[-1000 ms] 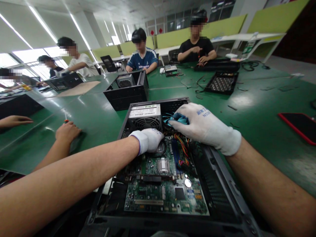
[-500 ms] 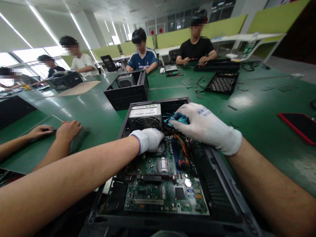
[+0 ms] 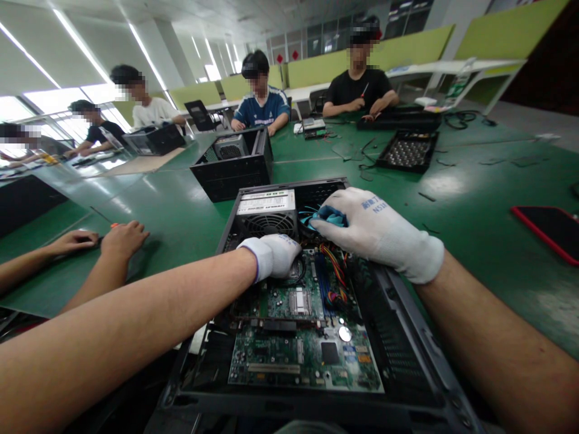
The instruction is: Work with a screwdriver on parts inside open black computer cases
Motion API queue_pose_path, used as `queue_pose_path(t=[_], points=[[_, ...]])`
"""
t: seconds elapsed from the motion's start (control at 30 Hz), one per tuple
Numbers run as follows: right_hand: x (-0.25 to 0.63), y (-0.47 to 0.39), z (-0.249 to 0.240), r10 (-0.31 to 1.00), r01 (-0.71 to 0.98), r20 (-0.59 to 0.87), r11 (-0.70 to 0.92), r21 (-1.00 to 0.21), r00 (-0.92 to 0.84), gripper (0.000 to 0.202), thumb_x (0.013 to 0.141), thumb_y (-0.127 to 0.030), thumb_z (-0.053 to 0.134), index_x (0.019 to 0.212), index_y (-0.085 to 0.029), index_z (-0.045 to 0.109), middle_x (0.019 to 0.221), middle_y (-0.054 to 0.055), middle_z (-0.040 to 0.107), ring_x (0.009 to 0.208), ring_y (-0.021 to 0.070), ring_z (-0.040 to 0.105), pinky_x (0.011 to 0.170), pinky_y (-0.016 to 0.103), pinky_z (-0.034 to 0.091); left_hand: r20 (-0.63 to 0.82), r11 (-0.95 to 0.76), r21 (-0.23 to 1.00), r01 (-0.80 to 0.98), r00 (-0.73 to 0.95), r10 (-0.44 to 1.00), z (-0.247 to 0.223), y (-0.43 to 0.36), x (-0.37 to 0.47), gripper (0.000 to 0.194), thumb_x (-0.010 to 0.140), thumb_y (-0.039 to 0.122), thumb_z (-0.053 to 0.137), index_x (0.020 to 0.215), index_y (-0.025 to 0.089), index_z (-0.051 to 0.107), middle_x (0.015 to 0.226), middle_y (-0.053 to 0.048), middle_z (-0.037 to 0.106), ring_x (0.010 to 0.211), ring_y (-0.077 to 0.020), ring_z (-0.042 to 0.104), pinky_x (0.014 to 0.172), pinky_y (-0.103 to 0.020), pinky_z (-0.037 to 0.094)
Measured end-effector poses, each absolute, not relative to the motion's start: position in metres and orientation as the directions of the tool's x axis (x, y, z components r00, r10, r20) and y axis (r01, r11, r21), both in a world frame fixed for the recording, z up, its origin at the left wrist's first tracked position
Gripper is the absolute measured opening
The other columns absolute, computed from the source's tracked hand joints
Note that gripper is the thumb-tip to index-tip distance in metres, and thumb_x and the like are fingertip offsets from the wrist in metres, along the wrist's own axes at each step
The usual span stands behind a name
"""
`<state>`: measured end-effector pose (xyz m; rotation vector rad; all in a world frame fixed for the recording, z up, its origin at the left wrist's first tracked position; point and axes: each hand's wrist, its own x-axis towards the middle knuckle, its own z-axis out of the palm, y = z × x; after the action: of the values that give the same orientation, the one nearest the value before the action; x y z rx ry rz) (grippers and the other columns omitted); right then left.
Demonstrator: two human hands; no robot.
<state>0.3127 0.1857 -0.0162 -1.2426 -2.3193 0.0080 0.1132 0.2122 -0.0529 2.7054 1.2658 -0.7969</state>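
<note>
Gripping the blue cooling fan (image 3: 308, 212) beside the power supply (image 3: 266, 204), the right hand (image 3: 368, 226) seemingly steadies it. The left hand (image 3: 277, 255) curls over the motherboard (image 3: 312, 361), its hold hidden; the computer case (image 3: 407, 325) lies flat, probably for access from above.

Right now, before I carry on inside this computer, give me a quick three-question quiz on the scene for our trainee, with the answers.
1. Multiple choice: what is the right hand touching?
A) a screwdriver
B) the blue cooling fan
C) a smartphone
2. True or false: the power supply sits inside the open computer case, toward its far end.
3. Fill the blank: the left hand is gloved in ____.

Key: 1. B; 2. true; 3. white.
</note>
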Motion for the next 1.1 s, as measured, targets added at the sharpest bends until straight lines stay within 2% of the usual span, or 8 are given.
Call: queue_pose_path(t=[1.1], points=[[0.3123, 0.1850, -0.0159, 0.780, 0.790, 0.433, 0.575, -0.212, -0.452, 0.038, 0.096, -0.051, 0.059, 0.101, -0.016, 0.072, 0.096, 0.010, 0.072, 0.091, 0.0255, 0.063, 0.083, 0.036, 0.044, -0.508, -0.650, -0.182, 0.737, 0.496, 0.704, -0.0492, 0.2119, 0.1165, 0.048, 0.081, 0.040, 0.077, 0.121, 0.013, 0.070, 0.126, -0.017, 0.072, 0.112, -0.0312, 0.071, 0.096, -0.035, 0.057]])
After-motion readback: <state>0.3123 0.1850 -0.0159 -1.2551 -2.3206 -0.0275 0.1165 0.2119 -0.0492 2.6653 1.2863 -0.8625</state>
